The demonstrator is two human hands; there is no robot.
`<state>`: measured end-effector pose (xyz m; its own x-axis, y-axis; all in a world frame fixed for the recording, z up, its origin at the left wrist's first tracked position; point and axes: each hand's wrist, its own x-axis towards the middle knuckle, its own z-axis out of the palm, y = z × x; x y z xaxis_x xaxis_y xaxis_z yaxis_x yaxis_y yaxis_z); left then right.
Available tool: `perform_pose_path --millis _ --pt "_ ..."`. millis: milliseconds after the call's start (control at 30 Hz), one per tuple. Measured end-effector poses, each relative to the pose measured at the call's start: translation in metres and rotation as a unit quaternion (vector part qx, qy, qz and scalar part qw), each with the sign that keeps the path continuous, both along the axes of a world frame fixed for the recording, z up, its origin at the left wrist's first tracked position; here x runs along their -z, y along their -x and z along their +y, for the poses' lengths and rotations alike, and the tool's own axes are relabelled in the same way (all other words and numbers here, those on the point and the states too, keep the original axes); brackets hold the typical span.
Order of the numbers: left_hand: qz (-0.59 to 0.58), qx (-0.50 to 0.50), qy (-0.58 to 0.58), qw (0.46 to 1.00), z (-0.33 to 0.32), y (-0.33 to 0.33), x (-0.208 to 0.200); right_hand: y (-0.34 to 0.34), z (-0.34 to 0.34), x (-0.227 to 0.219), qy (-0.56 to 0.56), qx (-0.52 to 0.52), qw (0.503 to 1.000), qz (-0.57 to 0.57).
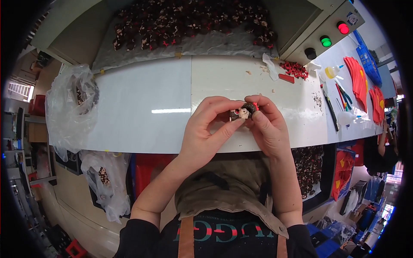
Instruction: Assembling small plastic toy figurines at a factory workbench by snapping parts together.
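Between both hands, above the near edge of the white table [155, 133], is a small dark brown figurine [243, 112] with cream and red parts. My left hand [211, 122] pinches its left side with thumb and fingers. At the other end, the thumb and fingers of my right hand [270, 124] close around it beside a bright red part. My fingers cover much of the figurine, so its full shape is hidden.
Many similar dark figurines [193, 21] are heaped at the back under a grey housing with lit buttons [325, 41]. Small red pieces [294, 70], a squeeze bottle [332, 72], tools and red cloths [356, 79] lie right. Clear plastic bags [71, 116] are at left.
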<state>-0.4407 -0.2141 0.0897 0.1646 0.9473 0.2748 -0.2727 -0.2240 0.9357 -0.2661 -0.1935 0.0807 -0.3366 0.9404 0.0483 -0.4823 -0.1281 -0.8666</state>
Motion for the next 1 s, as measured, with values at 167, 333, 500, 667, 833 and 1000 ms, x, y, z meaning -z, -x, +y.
perform_pose_path --millis 167,333,500,667,833,1000 --pt "0.085 -0.058 -0.076 0.992 0.011 -0.003 0.016 0.002 0.008 0.013 -0.028 0.023 0.998 -0.047" --pt "0.045 -0.036 -0.028 0.998 0.010 -0.007 0.015 0.000 0.011 0.015 -0.050 0.040 0.997 -0.045" --pt "0.004 -0.023 -0.025 0.999 0.013 -0.010 0.021 -0.005 0.011 0.016 -0.054 0.040 0.996 -0.054" --pt "-0.018 -0.046 0.011 0.999 0.007 -0.013 0.022 -0.004 0.005 0.015 -0.065 0.046 0.995 -0.060" --pt "-0.006 -0.081 -0.014 0.997 0.001 -0.011 0.022 -0.001 -0.001 0.014 -0.071 0.046 0.994 -0.067" --pt "-0.007 -0.075 0.024 0.997 -0.002 -0.003 0.021 0.007 -0.006 0.016 -0.112 0.063 0.988 -0.087"
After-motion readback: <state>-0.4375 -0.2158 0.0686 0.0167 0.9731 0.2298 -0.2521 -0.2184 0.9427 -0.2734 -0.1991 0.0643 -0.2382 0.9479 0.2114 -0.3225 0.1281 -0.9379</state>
